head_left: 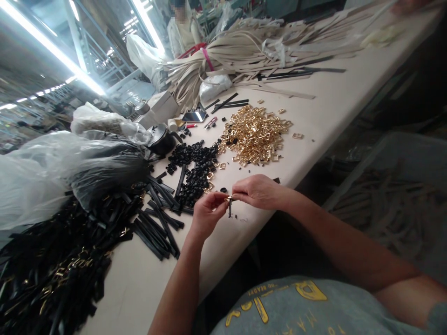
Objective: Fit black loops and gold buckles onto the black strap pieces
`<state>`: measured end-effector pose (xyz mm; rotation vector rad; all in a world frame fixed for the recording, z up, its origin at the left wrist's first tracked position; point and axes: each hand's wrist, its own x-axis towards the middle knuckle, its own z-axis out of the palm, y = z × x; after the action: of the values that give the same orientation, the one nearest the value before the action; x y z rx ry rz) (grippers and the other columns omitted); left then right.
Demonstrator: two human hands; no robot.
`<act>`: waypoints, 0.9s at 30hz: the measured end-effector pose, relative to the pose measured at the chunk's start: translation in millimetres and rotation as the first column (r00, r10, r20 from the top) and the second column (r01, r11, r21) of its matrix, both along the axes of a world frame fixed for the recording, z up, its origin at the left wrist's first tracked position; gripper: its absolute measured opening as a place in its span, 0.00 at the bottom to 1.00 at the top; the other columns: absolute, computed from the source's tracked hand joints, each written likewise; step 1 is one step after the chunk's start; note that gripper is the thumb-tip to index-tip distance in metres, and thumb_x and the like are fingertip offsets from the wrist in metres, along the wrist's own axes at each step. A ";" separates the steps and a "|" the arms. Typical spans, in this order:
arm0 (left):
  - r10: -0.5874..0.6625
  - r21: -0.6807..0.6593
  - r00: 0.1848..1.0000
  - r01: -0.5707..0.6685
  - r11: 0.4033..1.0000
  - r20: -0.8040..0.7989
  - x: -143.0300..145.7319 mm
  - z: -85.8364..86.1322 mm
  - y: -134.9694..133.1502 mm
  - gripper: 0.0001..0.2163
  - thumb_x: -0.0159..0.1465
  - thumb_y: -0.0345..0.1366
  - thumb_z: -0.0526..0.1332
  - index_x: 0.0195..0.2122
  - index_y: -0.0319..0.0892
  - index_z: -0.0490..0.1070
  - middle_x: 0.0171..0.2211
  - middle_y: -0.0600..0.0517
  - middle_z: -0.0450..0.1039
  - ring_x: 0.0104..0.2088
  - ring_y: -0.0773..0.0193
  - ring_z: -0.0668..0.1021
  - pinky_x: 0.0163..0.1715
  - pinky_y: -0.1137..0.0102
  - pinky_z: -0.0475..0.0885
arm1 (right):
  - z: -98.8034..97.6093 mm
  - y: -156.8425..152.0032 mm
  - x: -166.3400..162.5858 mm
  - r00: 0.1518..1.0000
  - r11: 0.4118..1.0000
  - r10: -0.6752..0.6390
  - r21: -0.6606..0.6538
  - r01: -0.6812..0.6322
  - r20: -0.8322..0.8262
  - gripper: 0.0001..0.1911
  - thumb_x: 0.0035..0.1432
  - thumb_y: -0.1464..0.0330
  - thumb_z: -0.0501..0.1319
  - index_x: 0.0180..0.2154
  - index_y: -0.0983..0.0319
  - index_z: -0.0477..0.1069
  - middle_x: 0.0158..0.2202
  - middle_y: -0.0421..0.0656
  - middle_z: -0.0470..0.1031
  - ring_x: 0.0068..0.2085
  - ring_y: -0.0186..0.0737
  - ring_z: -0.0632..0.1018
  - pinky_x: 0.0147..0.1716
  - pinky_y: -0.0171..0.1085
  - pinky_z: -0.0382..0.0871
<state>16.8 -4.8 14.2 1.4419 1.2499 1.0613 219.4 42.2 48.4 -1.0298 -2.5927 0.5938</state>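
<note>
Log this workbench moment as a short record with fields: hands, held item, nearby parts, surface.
left hand: left hand pinches the held piece from the left
right hand: right hand pinches it from the right
held item: small gold metal buckle with a short black strap end hanging from it, between both hands
nearby parts: heap of gold metal buckles; pile of small black loop pieces; loose black straps
further back: bundle of cream straps
surface: long beige table
</note>
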 end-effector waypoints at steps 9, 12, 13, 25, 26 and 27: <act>0.062 0.130 0.973 -0.034 0.991 -0.221 -4.8 3.6 1.2 0.02 0.57 0.32 0.64 0.30 0.41 0.76 0.26 0.54 0.70 0.26 0.69 0.72 0.27 0.74 0.66 | -0.4 5.8 -12.0 0.994 0.945 -0.028 0.322 0.060 -0.103 0.10 0.65 0.67 0.57 0.32 0.61 0.74 0.35 0.44 0.78 0.36 0.39 0.75 0.34 0.35 0.58; 0.166 -0.058 0.981 -0.161 0.985 0.102 -5.4 -0.3 4.2 0.06 0.56 0.37 0.66 0.31 0.40 0.76 0.25 0.54 0.71 0.24 0.71 0.71 0.26 0.75 0.66 | -7.1 -0.4 -14.7 0.914 0.915 -0.130 0.309 0.260 -0.385 0.09 0.63 0.67 0.58 0.31 0.62 0.74 0.35 0.44 0.77 0.38 0.39 0.75 0.38 0.35 0.62; 0.196 -0.107 0.962 -0.178 0.978 0.190 -5.1 -1.8 5.1 0.07 0.56 0.38 0.67 0.31 0.40 0.76 0.25 0.54 0.72 0.24 0.71 0.71 0.27 0.75 0.66 | -10.7 -3.5 -16.0 0.888 0.919 -0.162 0.262 0.294 -0.430 0.10 0.62 0.65 0.60 0.30 0.62 0.73 0.33 0.44 0.77 0.36 0.38 0.75 0.37 0.35 0.63; 0.220 -0.156 0.896 -0.172 0.973 0.385 11.6 -6.7 1.9 0.07 0.54 0.38 0.70 0.33 0.41 0.78 0.29 0.54 0.75 0.27 0.71 0.73 0.31 0.73 0.70 | -43.8 -12.8 -46.5 0.447 0.856 -0.387 -0.495 -0.150 -0.806 0.15 0.56 0.57 0.65 0.39 0.60 0.80 0.43 0.45 0.79 0.46 0.44 0.78 0.46 0.40 0.71; 0.224 -0.148 0.903 -0.182 0.972 0.366 12.7 -6.6 2.0 0.08 0.54 0.38 0.69 0.33 0.41 0.78 0.28 0.54 0.74 0.26 0.72 0.73 0.31 0.74 0.70 | -44.0 -12.6 -49.1 0.412 0.834 -0.423 -0.524 -0.171 -0.807 0.14 0.55 0.57 0.66 0.39 0.60 0.80 0.42 0.44 0.79 0.45 0.44 0.78 0.46 0.40 0.71; 0.227 -0.139 0.911 -0.190 0.972 0.345 13.5 -6.4 2.2 0.08 0.54 0.38 0.69 0.32 0.41 0.79 0.27 0.54 0.74 0.26 0.72 0.73 0.31 0.74 0.70 | -44.1 -12.4 -51.4 0.384 0.813 -0.457 -0.552 -0.185 -0.802 0.14 0.54 0.57 0.67 0.38 0.59 0.80 0.40 0.43 0.80 0.44 0.43 0.78 0.46 0.40 0.72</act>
<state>30.3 -2.6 7.9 0.9937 1.1869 1.3177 168.0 29.8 4.2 -0.6863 -1.2706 1.4558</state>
